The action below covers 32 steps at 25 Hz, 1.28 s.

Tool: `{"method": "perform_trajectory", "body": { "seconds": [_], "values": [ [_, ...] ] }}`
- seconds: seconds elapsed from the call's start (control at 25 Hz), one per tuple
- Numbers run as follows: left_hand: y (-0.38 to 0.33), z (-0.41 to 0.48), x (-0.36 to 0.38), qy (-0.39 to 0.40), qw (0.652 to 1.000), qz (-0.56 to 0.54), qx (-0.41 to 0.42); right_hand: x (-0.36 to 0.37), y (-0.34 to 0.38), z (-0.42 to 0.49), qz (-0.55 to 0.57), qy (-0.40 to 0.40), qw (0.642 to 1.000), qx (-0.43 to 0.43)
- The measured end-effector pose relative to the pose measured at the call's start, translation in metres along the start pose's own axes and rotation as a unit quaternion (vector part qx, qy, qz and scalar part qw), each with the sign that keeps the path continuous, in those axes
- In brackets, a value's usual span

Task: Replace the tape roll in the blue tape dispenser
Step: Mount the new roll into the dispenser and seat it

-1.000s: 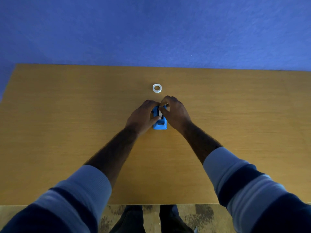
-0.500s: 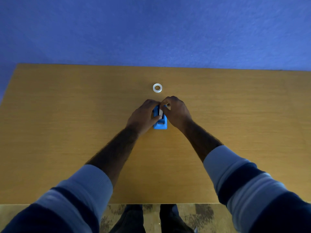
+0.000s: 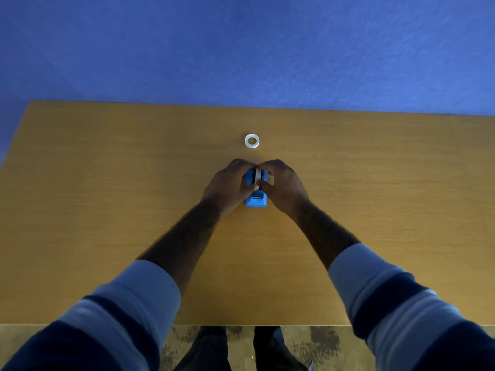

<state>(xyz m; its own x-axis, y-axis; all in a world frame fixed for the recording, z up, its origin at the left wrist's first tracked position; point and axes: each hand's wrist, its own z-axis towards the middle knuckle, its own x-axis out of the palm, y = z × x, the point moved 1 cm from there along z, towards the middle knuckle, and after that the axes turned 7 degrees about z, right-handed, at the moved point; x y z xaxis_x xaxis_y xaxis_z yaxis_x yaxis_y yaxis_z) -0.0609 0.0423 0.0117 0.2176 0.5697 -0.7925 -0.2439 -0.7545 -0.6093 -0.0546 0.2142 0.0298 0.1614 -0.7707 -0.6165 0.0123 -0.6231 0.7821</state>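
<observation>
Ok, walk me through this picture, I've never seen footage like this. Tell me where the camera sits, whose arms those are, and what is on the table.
There is no machine here. A person wears one wide-angle camera on the head, looking forward and down, so the two arms reaching in from the bottom belong to the wearer. The sleeves are striped light and dark blue.

The surface is a wooden table against a blue wall. Near its middle stands a small blue tape dispenser. The left hand and the right hand close around it from both sides, fingers meeting over a whitish tape roll that sits in the dispenser's top. Whether the roll is fully seated cannot be told.

Beyond the hands a second, whitish tape ring lies flat on the table, untouched. Below the table edge, the person's dark legs and a patterned floor show.
</observation>
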Motion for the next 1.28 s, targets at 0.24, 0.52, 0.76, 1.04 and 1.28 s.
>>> {"method": "perform_trajectory", "body": {
  "seconds": [0.24,0.52,0.76,1.04,1.28],
  "values": [
    [0.001,0.001,0.001,-0.011,1.000,0.003,0.000,-0.012,0.002,0.016,-0.024,0.031,0.999,0.018],
    [0.002,0.001,0.003,-0.016,1.000,0.000,-0.002,-0.017,0.003,0.031,-0.021,0.063,0.996,0.053],
    [0.003,0.002,0.004,-0.016,1.000,-0.008,-0.006,-0.018,0.004,0.037,-0.022,0.066,0.996,0.058],
    [0.004,0.005,0.004,-0.008,1.000,-0.018,-0.008,-0.014,0.004,0.028,-0.035,0.036,0.998,0.040],
    [0.005,0.005,0.006,-0.008,1.000,-0.018,-0.011,-0.014,0.006,0.029,-0.032,0.035,0.998,0.046]
  ]
}}
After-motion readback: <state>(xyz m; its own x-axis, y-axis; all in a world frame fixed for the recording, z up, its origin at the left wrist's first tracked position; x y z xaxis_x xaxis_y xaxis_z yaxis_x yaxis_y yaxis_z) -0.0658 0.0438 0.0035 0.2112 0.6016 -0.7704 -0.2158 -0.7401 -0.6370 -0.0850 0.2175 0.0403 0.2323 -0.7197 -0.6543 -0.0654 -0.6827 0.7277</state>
